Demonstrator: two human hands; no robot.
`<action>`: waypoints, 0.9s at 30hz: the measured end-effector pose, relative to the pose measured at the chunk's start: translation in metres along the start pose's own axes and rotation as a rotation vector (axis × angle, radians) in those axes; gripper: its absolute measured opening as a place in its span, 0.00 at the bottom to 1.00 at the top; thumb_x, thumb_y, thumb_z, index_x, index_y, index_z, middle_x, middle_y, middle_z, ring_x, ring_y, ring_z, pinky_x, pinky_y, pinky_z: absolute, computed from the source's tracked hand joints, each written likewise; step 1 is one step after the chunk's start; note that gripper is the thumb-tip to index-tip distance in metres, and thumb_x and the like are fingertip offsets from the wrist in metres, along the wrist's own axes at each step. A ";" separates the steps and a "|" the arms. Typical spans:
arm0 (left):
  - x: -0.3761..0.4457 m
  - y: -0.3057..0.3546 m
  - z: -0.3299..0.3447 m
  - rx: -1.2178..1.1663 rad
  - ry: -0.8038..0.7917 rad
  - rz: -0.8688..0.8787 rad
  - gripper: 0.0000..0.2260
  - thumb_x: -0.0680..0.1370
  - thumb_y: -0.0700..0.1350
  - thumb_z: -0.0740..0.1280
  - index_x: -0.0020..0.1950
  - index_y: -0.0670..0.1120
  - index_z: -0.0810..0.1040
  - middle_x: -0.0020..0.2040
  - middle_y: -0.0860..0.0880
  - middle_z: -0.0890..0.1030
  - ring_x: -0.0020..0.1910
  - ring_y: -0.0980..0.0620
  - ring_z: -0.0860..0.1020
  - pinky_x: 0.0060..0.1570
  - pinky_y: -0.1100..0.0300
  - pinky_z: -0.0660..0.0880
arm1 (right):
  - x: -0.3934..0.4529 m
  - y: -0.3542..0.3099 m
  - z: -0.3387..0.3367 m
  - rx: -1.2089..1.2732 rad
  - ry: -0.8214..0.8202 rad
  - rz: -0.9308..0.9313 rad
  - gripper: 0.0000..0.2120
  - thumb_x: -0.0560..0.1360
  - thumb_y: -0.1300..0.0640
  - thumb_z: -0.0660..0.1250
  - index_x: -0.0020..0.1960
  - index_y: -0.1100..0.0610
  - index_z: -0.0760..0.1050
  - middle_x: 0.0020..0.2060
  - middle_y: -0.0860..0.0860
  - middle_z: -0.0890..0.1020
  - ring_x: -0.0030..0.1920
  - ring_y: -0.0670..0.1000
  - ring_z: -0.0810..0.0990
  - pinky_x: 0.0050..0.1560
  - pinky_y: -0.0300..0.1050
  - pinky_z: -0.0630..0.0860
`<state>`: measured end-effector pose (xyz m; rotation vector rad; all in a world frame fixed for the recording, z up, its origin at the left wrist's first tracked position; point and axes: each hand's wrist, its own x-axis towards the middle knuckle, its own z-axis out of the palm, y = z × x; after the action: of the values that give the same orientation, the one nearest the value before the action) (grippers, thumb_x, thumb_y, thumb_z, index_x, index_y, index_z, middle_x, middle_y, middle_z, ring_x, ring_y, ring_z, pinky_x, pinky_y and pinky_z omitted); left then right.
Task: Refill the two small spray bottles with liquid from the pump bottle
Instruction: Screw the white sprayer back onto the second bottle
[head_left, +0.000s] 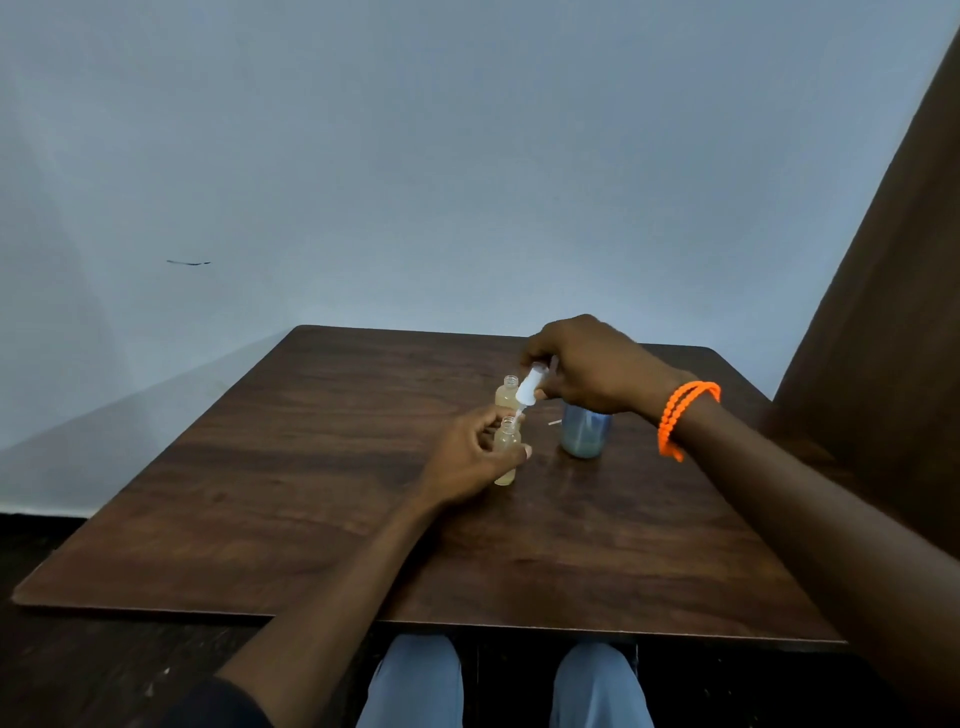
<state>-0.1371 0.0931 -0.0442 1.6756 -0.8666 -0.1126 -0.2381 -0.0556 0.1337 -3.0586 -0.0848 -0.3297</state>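
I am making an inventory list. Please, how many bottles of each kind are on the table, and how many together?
Small yellowish bottles, both open: 2, one held by the left hand, one behind it.
Larger bluish bottle: 1, under the right hand.
Total: 3

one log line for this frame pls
left hand: holds near spray bottle | right hand: white sprayer over its neck | far bottle: uncapped

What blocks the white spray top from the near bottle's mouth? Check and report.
Nothing visible. The right hand holds the white spray top tilted, its tube tip right at the near bottle's open mouth. The left hand grips the bottle's side, clear of the opening.
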 end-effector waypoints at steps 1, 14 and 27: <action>0.000 -0.002 0.001 0.007 -0.007 -0.004 0.18 0.73 0.50 0.78 0.60 0.47 0.85 0.48 0.56 0.86 0.45 0.60 0.82 0.47 0.60 0.80 | 0.004 -0.003 0.004 -0.025 -0.030 -0.022 0.13 0.77 0.57 0.74 0.60 0.49 0.82 0.53 0.47 0.83 0.55 0.52 0.80 0.49 0.47 0.75; -0.001 -0.005 -0.003 -0.005 0.024 -0.091 0.16 0.69 0.58 0.82 0.47 0.48 0.89 0.44 0.44 0.89 0.44 0.45 0.88 0.48 0.37 0.82 | 0.034 -0.012 0.029 -0.077 -0.283 -0.023 0.16 0.78 0.45 0.73 0.44 0.58 0.79 0.37 0.50 0.79 0.39 0.53 0.78 0.41 0.48 0.72; -0.001 0.002 -0.003 -0.016 0.020 -0.081 0.07 0.72 0.48 0.84 0.42 0.48 0.88 0.38 0.48 0.88 0.39 0.49 0.87 0.42 0.46 0.83 | 0.035 0.003 0.045 0.244 -0.246 -0.056 0.14 0.69 0.50 0.83 0.48 0.57 0.85 0.34 0.50 0.86 0.35 0.53 0.86 0.36 0.45 0.81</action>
<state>-0.1372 0.0963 -0.0421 1.6950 -0.7807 -0.1575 -0.1946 -0.0535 0.0972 -2.8410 -0.2065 0.0532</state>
